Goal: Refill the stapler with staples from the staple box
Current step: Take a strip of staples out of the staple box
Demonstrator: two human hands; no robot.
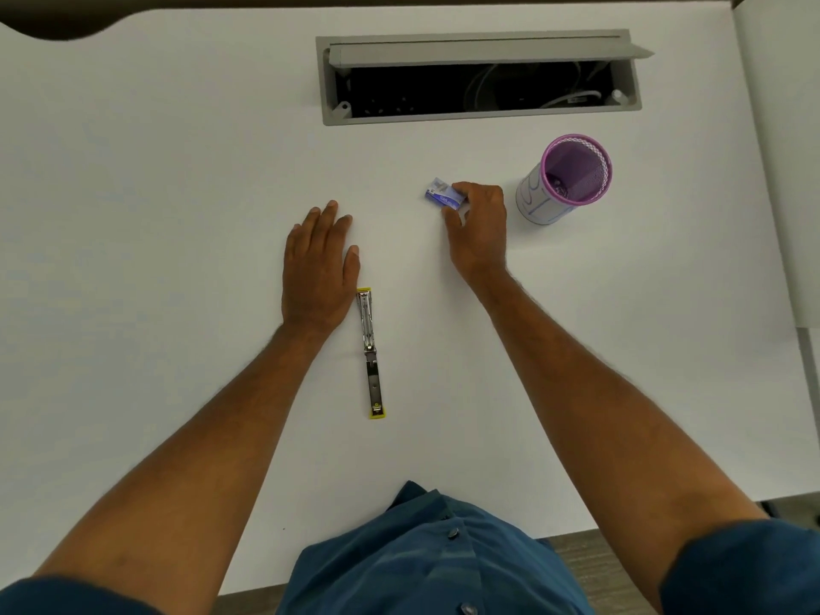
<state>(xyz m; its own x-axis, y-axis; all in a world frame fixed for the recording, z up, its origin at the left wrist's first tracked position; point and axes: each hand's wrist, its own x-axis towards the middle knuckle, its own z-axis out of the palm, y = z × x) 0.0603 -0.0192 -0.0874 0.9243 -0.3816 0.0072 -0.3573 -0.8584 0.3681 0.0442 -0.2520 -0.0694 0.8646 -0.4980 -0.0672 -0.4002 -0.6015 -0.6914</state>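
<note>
1. Head view: one white surface (155, 215) with one open grey cable tray (479, 77); its cables are dim.
2. One purple mesh cup (564, 179); contents unclear.
3. Left hand (319, 268) lies flat, fingers straight, beside one stapler (370, 352) spread open.
4. Right hand (479, 228) pinches one blue staple box (443, 196), partly hidden; print illegible.

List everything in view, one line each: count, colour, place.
stapler: 1, silver with yellow ends, opened flat mid-table
staple box: 1, blue-white, gripped in the right hand
pen cup: 1, purple mesh, paper-wrapped, right of the box
cable hatch: 1, grey, lid open, far side
table: 1, white
shirt: 1, blue, bottom edge
left hand: 1, flat on the table beside the stapler
right hand: 1, pinching the box
</note>
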